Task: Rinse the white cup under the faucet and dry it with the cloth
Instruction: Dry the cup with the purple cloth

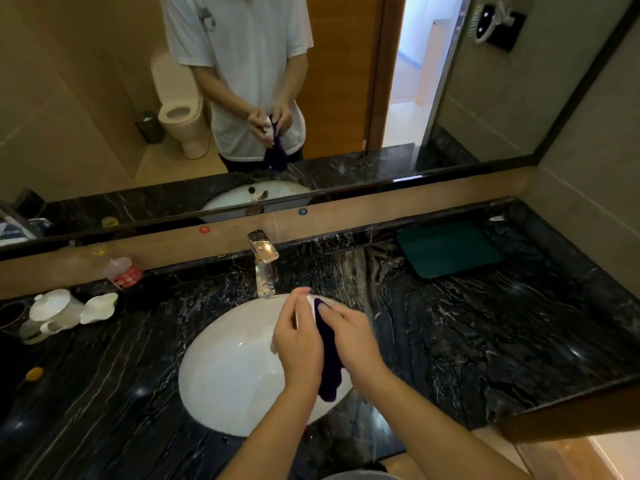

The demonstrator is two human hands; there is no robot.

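A person stands at a black marble counter [485, 341], looking down at a white oval sink [225, 375]; both bare hands are raised together over the basin, just in front of the chrome faucet [265, 268], from which no water can be seen running. The left hand [299, 344] is wrapped around the white cup [309, 301], which is almost wholly hidden; only a sliver of its pale rim shows between the fingertips. The right hand [353, 337] pinches a dark purple cloth [329, 358] against the cup, its thumb pressing the fabric at the rim; the rest of the cloth hangs limp between the wrists, down toward the near edge of the sink. The wall mirror [104, 98] repeats the pose: one hand closed on a small white cup, the other working the cloth. By this look the drying step is under way. The cup seems small, light and hard, probably ceramic, so it is breakable above the hard basin and likely slick if wet; a firm hold around its body, as now, seems safest; the cloth is soft and floppy, best bunched at the fingertips and pushed round the rim and inside. To the left sit a white teapot [55, 306] and a bottle with a red label [123, 271]; to the right lies a dark green mat [450, 251].
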